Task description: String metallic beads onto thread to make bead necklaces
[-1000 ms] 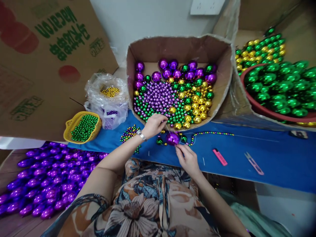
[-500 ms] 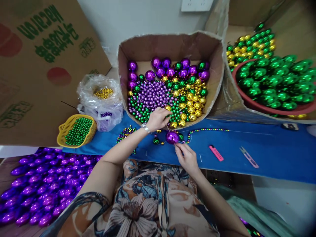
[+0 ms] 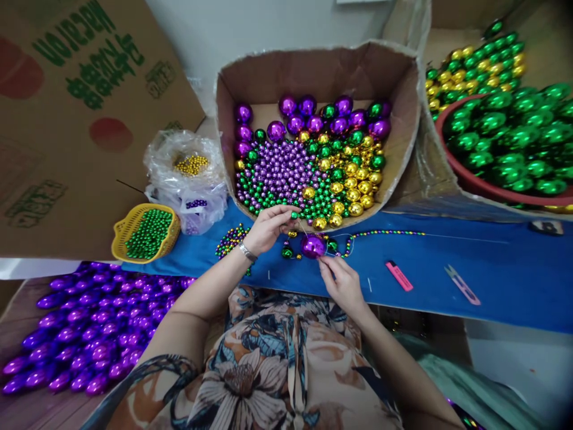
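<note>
My left hand [image 3: 269, 228] is closed in a pinch at the front edge of the middle cardboard box, with a small green bead [image 3: 294, 215] at its fingertips. A thin line runs from near these fingers down to a large shiny purple bead [image 3: 313, 245]. At that bead's lower right side, the thumb and fingers of my right hand [image 3: 344, 283] pinch it. Beside it lie a green bead [image 3: 332, 245] and a strand of small coloured beads [image 3: 385, 233] on clear string. Another green bead [image 3: 287, 251] rests to its left.
The cardboard box [image 3: 320, 65] holds purple, green and gold beads. On the blue cloth [image 3: 421, 263] lie a pink cutter [image 3: 399, 276] and thread snips [image 3: 462, 285]. A yellow basket [image 3: 117, 239] stands left; a red basin [image 3: 447, 140] of green beads stands right.
My left hand has drawn back a little to the left, and a small green bead now shows at its fingertips. My right hand stays at the purple bead. The view has shifted slightly.
</note>
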Available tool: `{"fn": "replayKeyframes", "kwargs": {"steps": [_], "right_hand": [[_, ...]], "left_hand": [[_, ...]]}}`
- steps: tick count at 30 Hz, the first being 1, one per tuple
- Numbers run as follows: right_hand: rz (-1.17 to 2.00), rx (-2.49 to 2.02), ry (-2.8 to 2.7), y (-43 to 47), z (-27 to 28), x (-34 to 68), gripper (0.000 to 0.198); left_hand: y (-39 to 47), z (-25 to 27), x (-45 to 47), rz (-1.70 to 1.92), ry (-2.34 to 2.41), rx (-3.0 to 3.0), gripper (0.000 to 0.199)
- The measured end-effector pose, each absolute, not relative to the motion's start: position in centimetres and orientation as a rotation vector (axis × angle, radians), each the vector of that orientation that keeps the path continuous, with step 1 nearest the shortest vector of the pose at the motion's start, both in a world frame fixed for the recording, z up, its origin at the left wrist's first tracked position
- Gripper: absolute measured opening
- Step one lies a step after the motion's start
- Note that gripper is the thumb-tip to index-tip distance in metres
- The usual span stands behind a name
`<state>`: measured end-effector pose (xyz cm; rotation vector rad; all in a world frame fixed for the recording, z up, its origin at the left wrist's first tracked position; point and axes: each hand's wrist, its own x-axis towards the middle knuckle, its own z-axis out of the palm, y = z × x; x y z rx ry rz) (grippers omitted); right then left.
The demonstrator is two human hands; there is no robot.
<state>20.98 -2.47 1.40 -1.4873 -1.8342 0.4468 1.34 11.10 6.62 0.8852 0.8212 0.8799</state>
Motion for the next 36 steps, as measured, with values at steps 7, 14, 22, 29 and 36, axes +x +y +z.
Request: {"fn": "replayKeyframes", "kwargs": {"steps": [7, 14, 22, 29, 36], "right_hand": [[0.380, -1.531, -1.874, -2.7, 1.3, 21.4, 0.022], [0.470, -1.583, -1.870, -4.1, -1.0, 21.5, 0.020], [0.448, -1.646, -1.988, -4.5, -1.8, 21.9, 0.024], [0.449, -1.415, -1.812, -2.3, 1.5, 20.2, 0.027], [0.654, -1.505, -1.591, -2.7, 0.6, 21.5, 0.028]], "left_hand": [[10.5, 7.2, 0.9, 0.861, 0.846, 1.172, 0.024], [7.2, 5.7, 0.8, 0.657, 0.776, 1.483, 0.018], [5.6, 3.9, 0.5, 0.714, 0.817, 1.799, 0.015], [7.1, 7.9, 2.4, 0.776, 0.684, 1.597, 0.024], [11.6, 4.7, 5.3, 0.730, 0.855, 2.419, 0.039]]}}
